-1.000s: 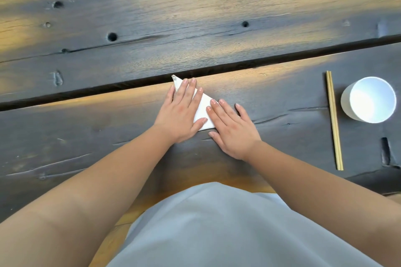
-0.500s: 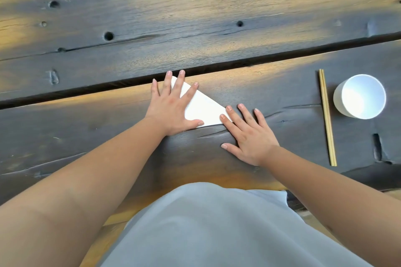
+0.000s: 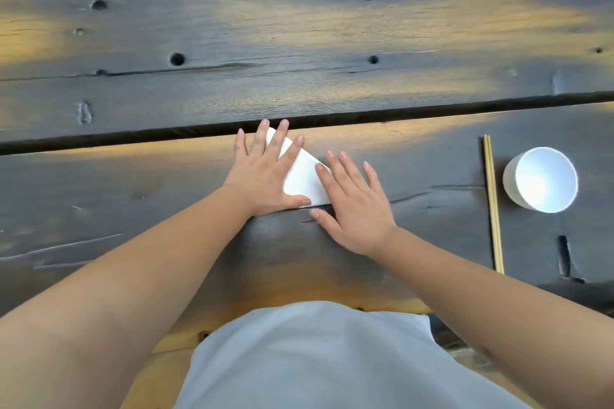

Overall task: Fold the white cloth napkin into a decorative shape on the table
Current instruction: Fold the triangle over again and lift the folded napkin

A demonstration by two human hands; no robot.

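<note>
1. The counter [image 3: 133, 176] is dark, weathered planks with a long gap running across just beyond the work.
2. The left hand [image 3: 265, 176] lies flat, palm down, fingers spread over the left part of the napkin [image 3: 304, 176]; its grip is open and presses rather than pinches.
3. The napkin is a small white folded wedge, flat on the counter between the two hands, its far tip pointing toward the plank gap.
4. The right hand [image 3: 355, 206] is also flat and open, index finger on the napkin's right edge, thumb resting on the wood just below the near edge.
5. The step in hand looks like flattening a crease. To do it well, the left palm should anchor the layers while the right fingers press along the fold, from the centre outward, so the cloth does not creep or bubble.
6. Well apart to the right lie a pair of chopsticks [image 3: 492, 202] and, beside them, a white cup [image 3: 540, 179]; neither is in the way.
</note>
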